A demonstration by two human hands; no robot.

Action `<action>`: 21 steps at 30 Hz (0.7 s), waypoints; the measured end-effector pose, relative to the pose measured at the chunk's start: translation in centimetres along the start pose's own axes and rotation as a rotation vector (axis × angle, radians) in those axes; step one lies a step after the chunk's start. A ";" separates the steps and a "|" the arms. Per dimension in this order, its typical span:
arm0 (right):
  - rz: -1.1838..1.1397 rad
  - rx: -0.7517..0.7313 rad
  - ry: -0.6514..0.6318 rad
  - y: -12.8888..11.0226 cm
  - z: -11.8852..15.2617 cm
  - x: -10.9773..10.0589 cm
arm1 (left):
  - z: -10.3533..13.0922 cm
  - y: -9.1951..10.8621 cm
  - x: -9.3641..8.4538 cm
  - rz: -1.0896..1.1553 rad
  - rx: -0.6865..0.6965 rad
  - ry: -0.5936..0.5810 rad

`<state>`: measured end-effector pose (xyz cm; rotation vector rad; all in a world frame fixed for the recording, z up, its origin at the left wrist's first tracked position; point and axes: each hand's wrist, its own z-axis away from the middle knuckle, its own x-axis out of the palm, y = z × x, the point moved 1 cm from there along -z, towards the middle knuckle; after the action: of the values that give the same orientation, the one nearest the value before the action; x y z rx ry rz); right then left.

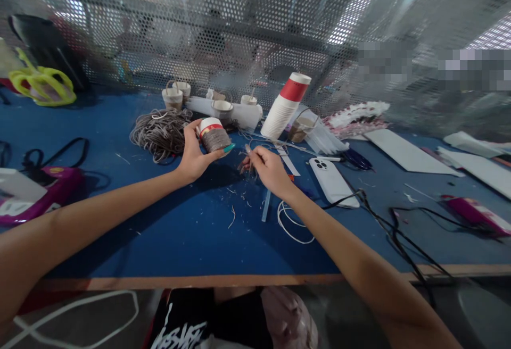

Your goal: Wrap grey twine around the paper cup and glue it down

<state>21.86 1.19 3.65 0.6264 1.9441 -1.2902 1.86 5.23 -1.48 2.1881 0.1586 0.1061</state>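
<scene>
My left hand (194, 157) is closed around a paper cup (209, 124) that lies tilted, its upper band white and red. Grey cord (216, 140) is wound around the cup's lower part. Just right of the cup, my right hand (267, 165) is in a pinch, with thin grey-brown strands (248, 167) at its fingertips. A loose heap of grey cord (162, 131) lies left of my left hand. Behind the right hand leans a tall stack of paper cups (281, 109), with a red one on top.
Small cord-wrapped cups (172, 98) stand at the back. A white phone (333, 181), a glue stick (265, 206), white cord (293, 232) and black cables (383, 221) lie to the right. At left are a magenta device (64, 184) and a yellow basket-like object (43, 85).
</scene>
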 end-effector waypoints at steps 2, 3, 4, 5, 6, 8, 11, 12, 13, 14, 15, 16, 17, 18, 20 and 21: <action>-0.395 0.083 0.015 0.4 -0.3 -0.3 | 0.1 0.2 -0.1 -0.016 0.033 -0.045; -0.582 0.129 0.014 0.5 -0.4 -0.3 | 0.1 0.3 -0.2 -0.036 0.061 -0.076; -0.725 0.169 0.004 0.6 -0.5 -0.4 | 0.2 0.4 -0.2 -0.063 0.095 -0.107; -0.808 0.197 -0.011 0.7 -0.6 -0.5 | 0.3 0.7 -0.3 -0.093 0.138 -0.133; -0.859 0.215 -0.028 0.7 -0.6 -0.7 | 0.4 0.9 -0.4 -0.118 0.184 -0.154; -0.907 0.227 -0.047 0.7 -0.7 -1.0 | 0.6 1.4 -0.5 -0.155 0.257 -0.190; -0.912 0.212 -0.049 0.8 -0.6 -1.4 | 1.2 2.2 -0.6 -0.202 0.254 -0.255; -0.910 0.207 -0.048 0.8 -0.6 -1.5 | 1.3 2.3 -0.6 -0.213 0.231 -0.283; -0.911 0.204 -0.047 0.8 -0.5 -1.6 | 1.5 2.5 -0.6 -0.216 0.205 -0.310; -0.911 0.199 -0.048 0.8 -0.4 -1.7 | 1.6 2.6 -0.7 -0.215 0.178 -0.338; -0.909 0.190 -0.048 0.7 -0.4 -1.8 | 1.7 2.7 -0.7 -0.210 0.154 -0.365; -0.906 0.177 -0.049 0.6 -0.3 -1.8 | 1.8 2.7 -0.6 -0.205 0.133 -0.391; -0.903 0.161 -0.049 0.6 -0.3 -1.9 | 1.8 2.8 -0.6 -0.202 0.117 -0.418; -0.898 0.144 -0.050 0.5 -0.3 -2.0 | 1.8 2.8 -0.6 -0.202 0.107 -0.445; -0.887 0.117 -0.047 0.4 -0.3 -2.1 | 1.8 2.8 -0.5 -0.210 0.099 -0.506; -0.878 0.106 -0.042 0.4 -0.4 -2.1 | 1.8 2.7 -0.5 -0.216 0.098 -0.538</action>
<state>23.34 1.68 5.11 -0.2714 2.2016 -1.8958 1.86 2.14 -0.30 2.2000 0.0941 -0.6168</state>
